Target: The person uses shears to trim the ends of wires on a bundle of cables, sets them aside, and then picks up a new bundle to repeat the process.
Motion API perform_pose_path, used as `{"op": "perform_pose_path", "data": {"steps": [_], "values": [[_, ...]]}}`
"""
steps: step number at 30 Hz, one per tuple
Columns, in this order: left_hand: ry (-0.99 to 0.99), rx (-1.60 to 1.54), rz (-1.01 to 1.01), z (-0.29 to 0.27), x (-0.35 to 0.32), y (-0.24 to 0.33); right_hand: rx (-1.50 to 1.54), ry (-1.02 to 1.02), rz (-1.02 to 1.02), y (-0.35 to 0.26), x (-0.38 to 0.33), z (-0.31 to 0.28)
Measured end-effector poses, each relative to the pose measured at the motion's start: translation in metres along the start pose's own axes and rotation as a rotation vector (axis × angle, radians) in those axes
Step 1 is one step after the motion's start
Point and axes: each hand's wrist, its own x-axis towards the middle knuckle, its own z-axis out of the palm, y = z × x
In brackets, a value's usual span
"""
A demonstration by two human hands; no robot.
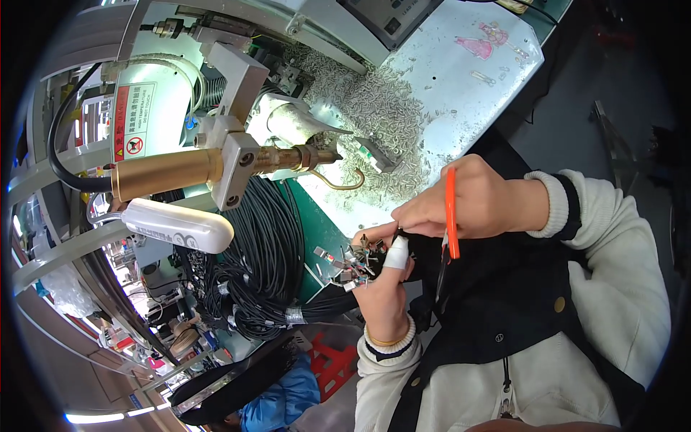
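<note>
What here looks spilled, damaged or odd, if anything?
Small pale pieces lie strewn thickly over the light tabletop, looking like uncleared scrap near the brass-coloured tool. Also, a white wrap covers one digit of the left hand; any injury beneath isn't visible.

The scissors [450, 216] are in the right hand [479, 198], just ahead and to the right of the left hand [383, 299], which holds connectors [353, 266]. Left of that hand lies the cable coil [263, 252]. Beyond both hands, metal pieces [392, 108] cover part of the table [461, 119], with the cylinder [169, 174] to their left and stickers [481, 46] to their right.
</note>
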Motion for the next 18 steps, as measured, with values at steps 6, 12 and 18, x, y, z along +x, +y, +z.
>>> {"op": "perform_pose_path", "data": {"steps": [6, 12, 18], "values": [[0.086, 0.041, -0.029, -0.004, 0.004, -0.003, 0.025, -0.096, 0.083, -0.003, -0.002, 0.0], [0.141, 0.16, 0.029, 0.007, 0.003, -0.009, -0.005, -0.239, 0.2, -0.015, -0.003, 0.002], [0.201, 0.142, 0.139, 0.007, 0.003, -0.016, 0.746, 0.137, 0.673, -0.017, -0.003, 0.028]]}}
